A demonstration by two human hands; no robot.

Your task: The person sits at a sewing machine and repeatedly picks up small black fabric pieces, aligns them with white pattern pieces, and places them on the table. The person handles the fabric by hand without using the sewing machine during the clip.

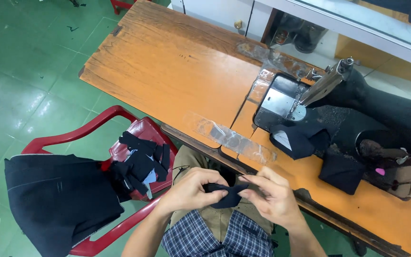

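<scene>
small dark fabric piece is pinched by left hand and right hand fingers over the lap; slip risk if grip loosens off the bench.

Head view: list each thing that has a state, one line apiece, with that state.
Left hand: closed, pinching the small dark navy fabric piece.
Right hand: closed, pinching the same piece.
Small dark navy fabric piece: held above the lap, folded.
Black sewing machine: needle area bare, no fabric under it.
Red plastic chair: loaded with dark cut pieces, dark garment draped over its arm.
</scene>
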